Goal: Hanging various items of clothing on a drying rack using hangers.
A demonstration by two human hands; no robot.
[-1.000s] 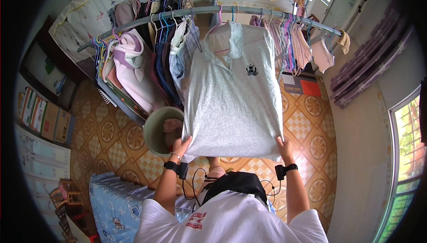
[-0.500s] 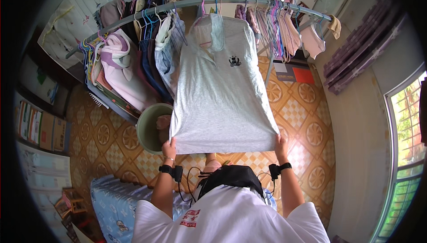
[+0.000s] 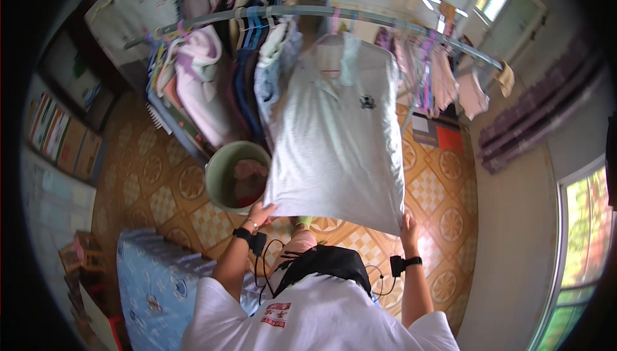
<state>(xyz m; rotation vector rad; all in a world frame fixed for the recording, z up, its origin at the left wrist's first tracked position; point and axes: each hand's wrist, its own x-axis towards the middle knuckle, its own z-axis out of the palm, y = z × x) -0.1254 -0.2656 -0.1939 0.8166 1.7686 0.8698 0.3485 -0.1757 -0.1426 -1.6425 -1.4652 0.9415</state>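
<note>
A light grey polo shirt (image 3: pixel 340 139) with a small dark chest emblem hangs from a hanger on the front rail. Its lower part is drawn out toward me, and the hem slants down to the right. At the hem's left corner, my left hand (image 3: pixel 260 213) is closed on the fabric. My right hand (image 3: pixel 409 230) pinches the opposite corner. Just beyond my left hand stands a pale green bucket (image 3: pixel 215 177) with pinkish and dark red cloth (image 3: pixel 249 170) inside, partly covered by the shirt's edge.
The metal clothes rail (image 3: pixel 385 22) bears many garments on both sides, including a pink and purple hooded top (image 3: pixel 199 87). A blue patterned cover (image 3: pixel 160 287) lies at lower left. Curtains (image 3: pixel 546 113) and a window (image 3: pixel 581 242) are on the right; shelves with books (image 3: pixel 54 129) are left.
My view has turned, so the rail now slopes down to the right. The hem has gone from nearly level to slanting, its width shrinking between my hands. More of the bucket shows.
</note>
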